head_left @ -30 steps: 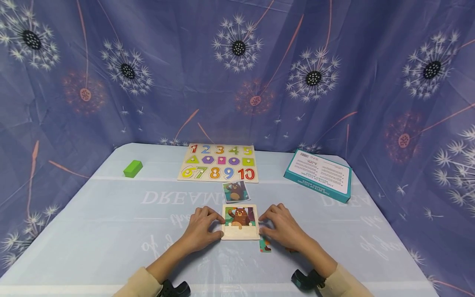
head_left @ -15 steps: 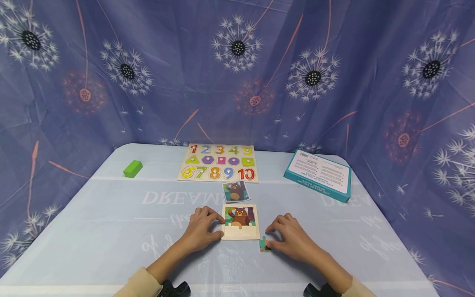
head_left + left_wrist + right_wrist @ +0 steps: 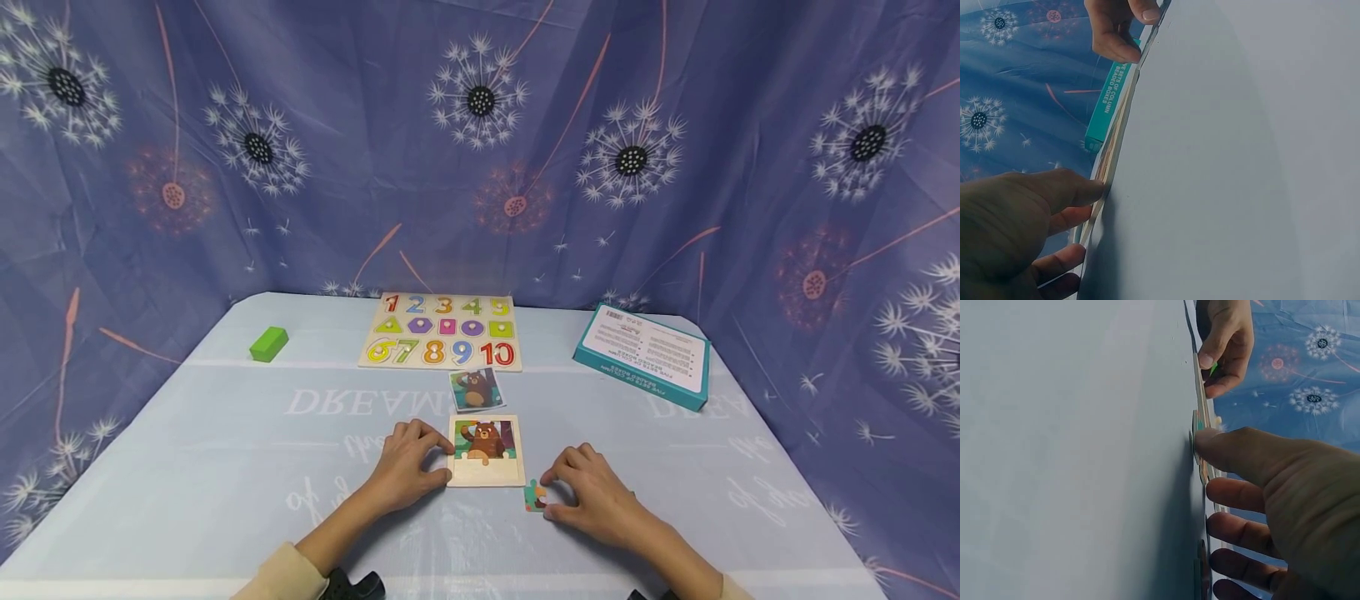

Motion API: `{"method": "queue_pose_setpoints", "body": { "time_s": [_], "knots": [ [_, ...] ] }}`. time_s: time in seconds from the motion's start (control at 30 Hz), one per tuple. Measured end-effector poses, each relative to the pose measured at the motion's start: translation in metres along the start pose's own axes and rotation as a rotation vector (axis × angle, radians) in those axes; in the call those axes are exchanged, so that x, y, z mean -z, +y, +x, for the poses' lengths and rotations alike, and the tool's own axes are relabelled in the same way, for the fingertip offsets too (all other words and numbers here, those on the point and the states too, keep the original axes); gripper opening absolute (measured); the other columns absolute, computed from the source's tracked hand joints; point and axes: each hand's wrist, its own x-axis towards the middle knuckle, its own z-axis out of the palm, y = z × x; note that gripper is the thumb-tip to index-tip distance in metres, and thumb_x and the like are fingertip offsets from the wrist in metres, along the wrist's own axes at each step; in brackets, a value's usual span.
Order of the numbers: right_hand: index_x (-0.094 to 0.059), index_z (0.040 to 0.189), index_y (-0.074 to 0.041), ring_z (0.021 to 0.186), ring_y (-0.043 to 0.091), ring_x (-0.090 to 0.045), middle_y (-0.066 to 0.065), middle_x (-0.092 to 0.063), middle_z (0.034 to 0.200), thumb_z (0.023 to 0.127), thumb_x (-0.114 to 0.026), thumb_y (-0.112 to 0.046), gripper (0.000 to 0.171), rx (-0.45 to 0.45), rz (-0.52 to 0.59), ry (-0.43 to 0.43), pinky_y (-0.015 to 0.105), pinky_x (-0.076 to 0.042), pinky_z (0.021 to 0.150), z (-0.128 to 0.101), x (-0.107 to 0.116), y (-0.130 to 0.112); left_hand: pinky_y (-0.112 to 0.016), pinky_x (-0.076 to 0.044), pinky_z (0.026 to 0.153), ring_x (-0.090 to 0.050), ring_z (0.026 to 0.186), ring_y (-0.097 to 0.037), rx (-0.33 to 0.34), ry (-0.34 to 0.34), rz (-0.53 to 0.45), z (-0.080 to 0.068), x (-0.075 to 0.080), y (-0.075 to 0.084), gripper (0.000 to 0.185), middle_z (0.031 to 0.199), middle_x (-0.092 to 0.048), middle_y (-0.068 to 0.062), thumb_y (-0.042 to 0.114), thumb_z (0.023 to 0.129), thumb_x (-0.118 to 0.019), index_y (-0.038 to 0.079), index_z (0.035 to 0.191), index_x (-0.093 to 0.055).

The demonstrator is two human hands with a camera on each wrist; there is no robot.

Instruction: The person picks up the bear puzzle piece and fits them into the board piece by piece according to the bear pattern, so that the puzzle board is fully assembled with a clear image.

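A small wooden puzzle tray (image 3: 486, 477) lies near the table's front; its upper half shows a brown bear and its lower half is bare wood. My left hand (image 3: 442, 460) holds the tray's left edge between thumb and fingers, and the left wrist view shows the thumb (image 3: 1079, 190) against that edge (image 3: 1110, 156). A loose puzzle piece (image 3: 533, 497) lies just off the tray's lower right corner. My right hand (image 3: 546, 493) curls round it, thumb and forefinger at its sides. The right wrist view shows the thumb (image 3: 1210, 440) on the piece (image 3: 1195, 434).
A bear picture card (image 3: 476, 388) lies just behind the tray. Further back is a number and shape board (image 3: 442, 332). A green block (image 3: 268, 343) sits at the back left, a teal box (image 3: 643, 354) at the back right. Patterned blue cloth walls the table.
My right hand has left the tray's right edge and drawn back towards me to the loose piece, closing round it. The left hand and the tray have stayed put.
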Motion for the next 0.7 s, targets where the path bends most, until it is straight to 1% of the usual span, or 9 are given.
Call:
{"method": "queue_pose_setpoints", "body": {
  "time_s": [0.4,0.7],
  "knots": [
    [-0.068,0.091,-0.029,0.088,0.002,-0.037,-0.015,-0.052,0.092,0.070,-0.078,-0.038,0.025,0.008,0.002,0.007,0.031,-0.037,0.081,-0.0008,-0.0023,-0.0013,-0.039,-0.030,0.082,-0.041,0.096,-0.018,-0.002,0.006,-0.005,-0.0007,-0.0004,0.0003,0.019,0.095,-0.051,0.003,0.021,0.069,-0.076,0.022,0.086,-0.067],
    [-0.067,0.091,-0.029,0.089,0.001,-0.037,-0.017,-0.052,0.093,0.071,-0.078,-0.037,0.023,0.024,-0.002,0.013,0.031,-0.038,0.081,-0.0001,-0.0014,-0.0014,-0.039,-0.030,0.082,-0.041,0.095,-0.018,-0.003,0.010,-0.002,-0.0008,-0.0003,0.0005,0.019,0.096,-0.051,0.003,0.021,0.069,-0.076,0.022,0.086,-0.067]
  ]
}}
